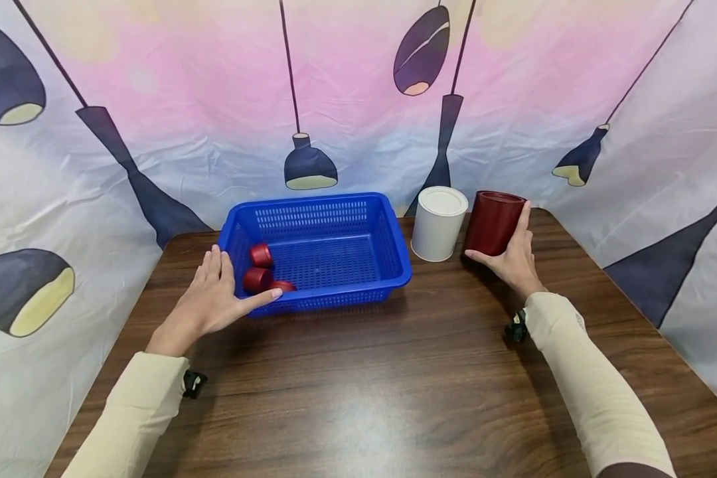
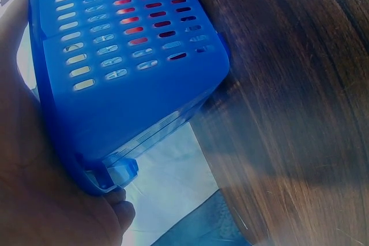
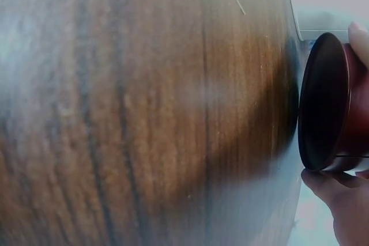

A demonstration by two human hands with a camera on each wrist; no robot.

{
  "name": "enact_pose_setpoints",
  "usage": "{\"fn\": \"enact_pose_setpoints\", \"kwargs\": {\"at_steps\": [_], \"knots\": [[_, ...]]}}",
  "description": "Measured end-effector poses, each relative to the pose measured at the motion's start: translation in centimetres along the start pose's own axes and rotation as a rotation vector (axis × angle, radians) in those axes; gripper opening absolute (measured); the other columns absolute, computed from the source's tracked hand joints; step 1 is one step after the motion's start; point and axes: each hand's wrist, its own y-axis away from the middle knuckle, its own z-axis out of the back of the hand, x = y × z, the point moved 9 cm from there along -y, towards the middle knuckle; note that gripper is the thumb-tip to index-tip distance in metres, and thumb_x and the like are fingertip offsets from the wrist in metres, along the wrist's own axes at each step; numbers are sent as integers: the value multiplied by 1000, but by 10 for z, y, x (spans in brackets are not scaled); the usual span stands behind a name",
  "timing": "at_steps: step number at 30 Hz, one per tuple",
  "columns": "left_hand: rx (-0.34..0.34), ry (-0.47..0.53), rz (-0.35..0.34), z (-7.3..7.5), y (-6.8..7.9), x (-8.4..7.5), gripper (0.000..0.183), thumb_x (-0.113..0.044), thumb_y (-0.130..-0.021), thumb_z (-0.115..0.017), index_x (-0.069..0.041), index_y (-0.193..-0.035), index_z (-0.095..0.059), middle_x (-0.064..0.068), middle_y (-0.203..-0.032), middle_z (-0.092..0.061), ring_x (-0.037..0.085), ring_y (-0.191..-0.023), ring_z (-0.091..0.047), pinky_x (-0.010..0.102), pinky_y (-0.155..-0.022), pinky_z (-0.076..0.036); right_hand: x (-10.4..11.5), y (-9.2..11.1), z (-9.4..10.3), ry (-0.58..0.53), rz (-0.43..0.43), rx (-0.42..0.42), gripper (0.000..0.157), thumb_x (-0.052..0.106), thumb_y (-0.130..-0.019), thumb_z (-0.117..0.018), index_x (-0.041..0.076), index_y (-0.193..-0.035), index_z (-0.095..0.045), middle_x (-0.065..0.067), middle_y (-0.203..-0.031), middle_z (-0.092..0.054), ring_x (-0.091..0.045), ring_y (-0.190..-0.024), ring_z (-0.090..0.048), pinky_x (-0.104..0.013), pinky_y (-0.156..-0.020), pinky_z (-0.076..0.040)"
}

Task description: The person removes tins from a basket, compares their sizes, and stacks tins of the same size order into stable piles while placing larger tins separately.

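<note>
My left hand (image 1: 206,302) spans the near left corner of a blue plastic basket (image 1: 401,265), fingers straight along the left rim and thumb on the front rim. Inside the basket's left end lie a red cup (image 1: 260,255), a second red cup (image 1: 257,280) and another red piece (image 1: 283,286) partly hidden by the front rim. A dark red can (image 1: 492,224) is gripped by my right hand (image 1: 516,262), thumb low on its near side and fingers along its right side. The can leans, and its dark underside shows in the right wrist view.
A white lidded can (image 1: 437,229) stands between the basket and the dark red can. The brown wood-grain table (image 1: 358,378) reaches back to a hanging cloth (image 1: 215,166) printed with lamps. Black straps (image 1: 194,384) circle the wrists.
</note>
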Motion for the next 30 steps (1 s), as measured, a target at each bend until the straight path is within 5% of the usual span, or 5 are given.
{"fn": "enact_pose_setpoints", "kwargs": {"at_steps": [30], "knots": [[-11, -5, -8, 1, -1, 0, 132, -84, -85, -46, 14, -153, 10, 34, -159, 21, 54, -146, 17, 70, -115, -3, -3, 2, 2, -74, 72, -62, 153, 30, -65, -98, 32, -159, 23, -21, -162, -20, -43, -142, -27, -68, -110, -33]]}}
